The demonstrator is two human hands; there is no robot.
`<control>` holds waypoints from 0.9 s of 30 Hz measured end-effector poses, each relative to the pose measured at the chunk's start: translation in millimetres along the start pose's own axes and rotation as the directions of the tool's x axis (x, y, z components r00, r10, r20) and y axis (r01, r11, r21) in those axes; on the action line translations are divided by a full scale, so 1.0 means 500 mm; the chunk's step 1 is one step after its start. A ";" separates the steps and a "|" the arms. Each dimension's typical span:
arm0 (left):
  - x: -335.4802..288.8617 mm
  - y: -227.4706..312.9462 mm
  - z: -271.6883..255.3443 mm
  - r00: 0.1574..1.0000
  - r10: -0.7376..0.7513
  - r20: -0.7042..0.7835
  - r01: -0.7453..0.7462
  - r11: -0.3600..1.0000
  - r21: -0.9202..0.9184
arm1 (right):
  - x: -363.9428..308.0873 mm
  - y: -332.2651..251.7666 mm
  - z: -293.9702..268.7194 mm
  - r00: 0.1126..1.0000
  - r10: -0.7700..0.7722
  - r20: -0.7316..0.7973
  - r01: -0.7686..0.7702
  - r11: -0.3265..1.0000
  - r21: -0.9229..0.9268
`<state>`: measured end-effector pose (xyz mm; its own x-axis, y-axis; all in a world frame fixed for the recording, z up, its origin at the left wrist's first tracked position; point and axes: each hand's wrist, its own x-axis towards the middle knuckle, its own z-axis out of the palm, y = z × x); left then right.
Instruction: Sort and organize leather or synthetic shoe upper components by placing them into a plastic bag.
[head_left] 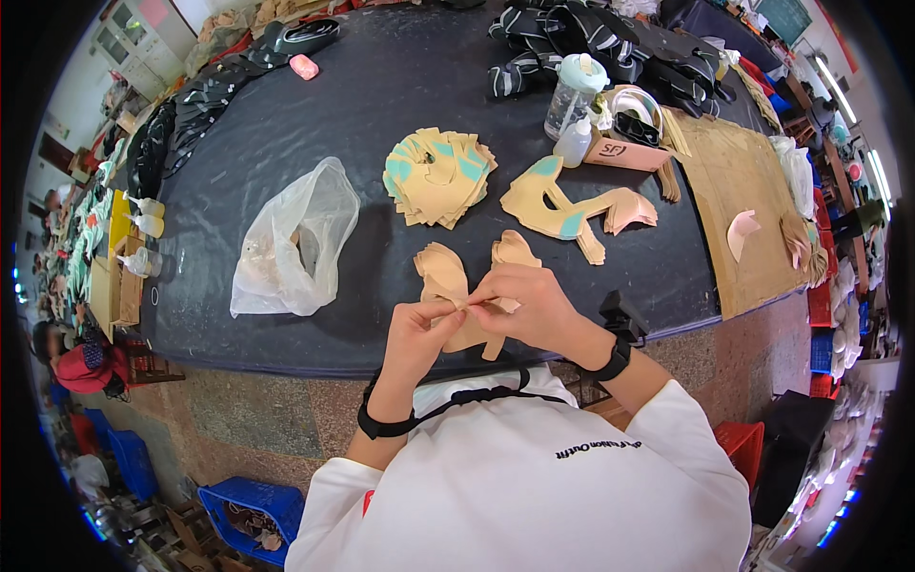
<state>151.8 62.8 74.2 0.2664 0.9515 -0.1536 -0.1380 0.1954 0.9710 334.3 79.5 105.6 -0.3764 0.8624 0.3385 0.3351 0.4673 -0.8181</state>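
Observation:
Both my hands meet over the near edge of the dark table, fingertips almost touching. My left hand (421, 329) is closed in a pinch on a curved tan cut piece (467, 336), which looks like a shoe upper part. My right hand (529, 303) pinches the same piece close beside the left fingertips; part of it is hidden under my fingers. Just beyond lie similar tan pieces, one stack (440, 270) at the left and another (516, 249) behind the right hand. A round fanned pile of tan pieces (438, 179) with teal patches lies farther off.
More teal-patched tan pieces (545, 205) lie right of the pile. An open clear plastic bag (329, 205) stands at left. At the back right are a lidded jug (575, 95), a white squeeze bottle (574, 143) and a small box (624, 153). Brown board (748, 191) covers the right end.

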 end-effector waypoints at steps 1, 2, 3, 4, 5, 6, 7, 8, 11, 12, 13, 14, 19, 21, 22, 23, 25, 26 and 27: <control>0.000 0.000 0.000 1.000 0.000 0.001 0.000 1.000 0.000 | 0.000 0.000 0.001 0.999 0.041 -0.008 -0.041 0.999 0.023; 0.000 0.000 -0.001 1.000 0.011 -0.003 -0.011 0.999 0.030 | -0.001 -0.001 0.003 0.999 0.042 -0.008 -0.042 0.999 0.023; 0.000 0.000 -0.001 1.000 0.022 -0.007 -0.021 0.998 0.060 | -0.001 -0.002 0.006 0.998 0.070 -0.005 -0.069 0.997 0.045; 0.000 0.000 -0.002 1.000 0.022 -0.006 -0.021 0.998 0.060 | -0.001 -0.003 0.006 0.995 0.098 -0.001 -0.097 0.993 0.067; 0.000 -0.001 -0.002 1.000 0.030 0.000 -0.030 1.000 0.005 | -0.002 -0.004 0.005 0.995 0.098 0.000 -0.097 0.993 0.068; 0.000 -0.003 -0.003 0.999 0.040 0.005 -0.039 0.998 -0.050 | -0.002 -0.005 0.002 0.982 0.185 0.046 -0.191 0.963 0.191; 0.000 -0.008 -0.003 0.999 0.039 0.005 -0.039 0.998 -0.050 | -0.002 -0.006 -0.001 0.959 0.264 0.103 -0.283 0.909 0.307; 0.001 -0.014 0.000 0.999 0.048 -0.001 -0.048 0.990 -0.130 | -0.002 -0.007 -0.006 0.959 0.265 0.102 -0.283 0.909 0.307; 0.001 -0.025 0.012 0.999 0.037 -0.036 -0.045 0.959 -0.281 | -0.001 -0.010 -0.013 0.936 0.322 0.143 -0.351 0.826 0.441; 0.001 -0.026 0.016 0.998 0.015 -0.063 -0.036 0.936 -0.351 | -0.002 -0.012 -0.012 0.936 0.328 0.126 -0.350 0.844 0.407; 0.001 -0.024 0.018 0.998 0.016 -0.064 -0.038 0.936 -0.350 | -0.002 -0.013 -0.011 0.937 0.333 0.109 -0.349 0.860 0.371; 0.003 -0.022 0.020 0.997 -0.004 -0.077 -0.019 0.954 -0.299 | -0.003 -0.015 -0.009 0.936 0.335 0.107 -0.350 0.860 0.372; -0.007 0.014 0.027 0.994 -0.015 -0.111 -0.023 0.943 -0.331 | -0.013 -0.005 -0.003 0.922 0.385 0.044 -0.318 0.687 0.653; -0.010 0.017 0.020 0.994 0.028 -0.105 -0.069 0.911 -0.406 | -0.021 0.004 -0.015 0.850 0.524 0.059 -0.420 0.605 0.676; -0.010 0.017 0.020 0.994 0.030 -0.107 -0.071 0.911 -0.406 | -0.026 0.017 -0.015 0.815 0.549 0.184 -0.512 0.537 0.671; -0.009 0.015 0.021 0.993 0.046 -0.112 -0.088 0.910 -0.405 | -0.025 0.018 -0.015 0.768 0.563 0.305 -0.600 0.465 0.651; -0.009 0.015 0.024 0.991 0.063 -0.118 -0.106 0.909 -0.404 | -0.026 -0.005 0.004 0.728 0.562 0.393 -0.620 0.295 0.727; -0.007 0.017 0.028 0.990 0.048 -0.129 -0.096 0.915 -0.391 | -0.022 -0.017 0.009 0.766 0.508 0.393 -0.540 0.179 0.822; -0.007 0.019 0.030 0.989 0.033 -0.141 -0.085 0.922 -0.378 | -0.020 -0.022 0.013 0.805 0.455 0.382 -0.451 0.050 0.891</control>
<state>163.9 57.6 86.8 0.1244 0.9815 -0.1456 -0.5105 0.1891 0.8388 328.8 64.4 108.3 -0.4802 0.8323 -0.2769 -0.5830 -0.5387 -0.6082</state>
